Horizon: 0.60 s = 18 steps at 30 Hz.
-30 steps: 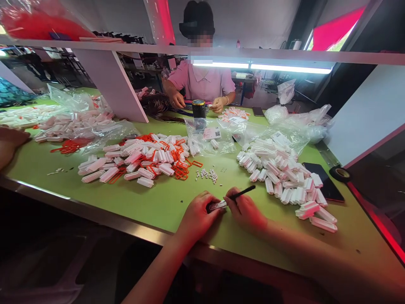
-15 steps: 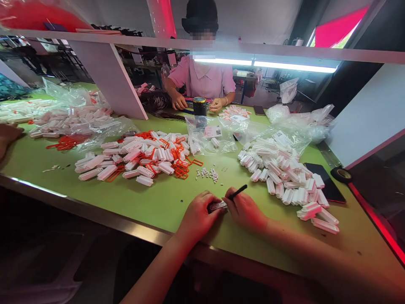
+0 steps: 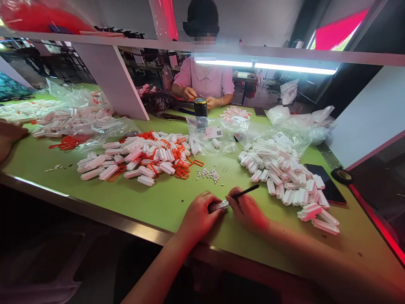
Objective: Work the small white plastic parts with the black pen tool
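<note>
My left hand (image 3: 202, 213) is closed around a white plastic connector housing (image 3: 219, 205) with a row of small openings, held low over the green table. Close to its right end, my right hand (image 3: 248, 211) pinches a thin black pen-like tool (image 3: 247, 191), whose far end points up and right. The tool's working tip is hidden by my fingers. Just beyond my hands lies a scatter of tiny white pieces (image 3: 209, 174). A pile of white housings (image 3: 281, 169) lies to the right, and another pile mixed with orange clips (image 3: 182, 169) to the left.
Clear plastic bags (image 3: 215, 139) with labels lie behind the piles. A black can (image 3: 200, 107) stands near a co-worker (image 3: 202, 80) across the table. At right are a dark flat tablet-like object (image 3: 327, 185) and a tape roll (image 3: 341, 175). A white divider (image 3: 110, 80) rises at left.
The black tool has tilted lower and reaches farther right, and more of the housing shows between my hands. Across the table, the co-worker's hands have come together behind the can.
</note>
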Each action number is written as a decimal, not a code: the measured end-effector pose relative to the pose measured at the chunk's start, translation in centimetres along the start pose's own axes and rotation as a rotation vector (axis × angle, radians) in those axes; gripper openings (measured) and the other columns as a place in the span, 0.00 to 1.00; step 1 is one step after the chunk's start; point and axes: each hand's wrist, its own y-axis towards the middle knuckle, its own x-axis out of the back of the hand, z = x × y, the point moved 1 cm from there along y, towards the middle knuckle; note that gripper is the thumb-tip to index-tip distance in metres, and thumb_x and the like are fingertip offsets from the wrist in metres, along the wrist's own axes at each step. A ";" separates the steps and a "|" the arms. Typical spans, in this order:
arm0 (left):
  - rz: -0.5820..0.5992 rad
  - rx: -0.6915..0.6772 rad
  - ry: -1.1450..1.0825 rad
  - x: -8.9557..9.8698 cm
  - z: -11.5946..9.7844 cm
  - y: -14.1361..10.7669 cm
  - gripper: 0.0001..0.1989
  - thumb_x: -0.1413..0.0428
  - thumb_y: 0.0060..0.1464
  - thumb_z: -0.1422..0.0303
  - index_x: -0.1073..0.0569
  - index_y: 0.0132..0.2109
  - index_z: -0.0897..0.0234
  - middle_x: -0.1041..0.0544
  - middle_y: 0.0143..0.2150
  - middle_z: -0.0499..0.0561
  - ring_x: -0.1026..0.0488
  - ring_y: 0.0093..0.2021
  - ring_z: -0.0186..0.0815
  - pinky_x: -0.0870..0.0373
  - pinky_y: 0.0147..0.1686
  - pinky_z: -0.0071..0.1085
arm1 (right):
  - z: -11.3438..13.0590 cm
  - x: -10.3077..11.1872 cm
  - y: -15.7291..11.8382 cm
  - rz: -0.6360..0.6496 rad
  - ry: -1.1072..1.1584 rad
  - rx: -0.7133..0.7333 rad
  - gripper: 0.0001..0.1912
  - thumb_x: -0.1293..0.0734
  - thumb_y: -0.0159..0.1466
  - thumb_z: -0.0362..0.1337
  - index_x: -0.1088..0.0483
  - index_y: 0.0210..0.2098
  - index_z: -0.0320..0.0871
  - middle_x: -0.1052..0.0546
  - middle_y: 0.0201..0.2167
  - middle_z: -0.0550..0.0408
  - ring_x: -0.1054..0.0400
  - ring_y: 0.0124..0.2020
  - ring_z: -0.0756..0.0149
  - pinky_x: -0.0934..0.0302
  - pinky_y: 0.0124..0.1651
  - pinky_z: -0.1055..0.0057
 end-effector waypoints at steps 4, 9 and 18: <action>-0.001 -0.007 0.006 -0.1 0.0 0.0 0.03 0.38 0.55 0.68 0.24 0.36 0.62 0.25 0.35 0.50 0.27 0.39 0.39 0.31 0.40 0.33 | 0.1 -0.1 0.1 0.029 -0.045 -0.008 0.08 0.42 0.71 0.37 0.38 0.34 0.46 0.27 0.28 0.54 0.31 0.29 0.62 0.39 0.34 0.69; 0.006 -0.001 0.011 0.0 0.0 0.0 0.02 0.38 0.54 0.69 0.24 0.35 0.62 0.25 0.35 0.50 0.27 0.39 0.39 0.31 0.40 0.33 | 0.3 0.1 0.0 0.036 -0.019 -0.017 0.08 0.42 0.71 0.37 0.37 0.34 0.46 0.26 0.29 0.54 0.31 0.30 0.62 0.38 0.35 0.68; 0.003 -0.004 0.020 0.1 -0.1 -0.1 0.03 0.39 0.55 0.68 0.23 0.36 0.62 0.25 0.35 0.50 0.27 0.39 0.40 0.31 0.40 0.33 | 0.2 0.0 0.0 0.044 0.069 -0.024 0.08 0.42 0.71 0.38 0.38 0.34 0.46 0.27 0.29 0.55 0.32 0.30 0.63 0.39 0.36 0.69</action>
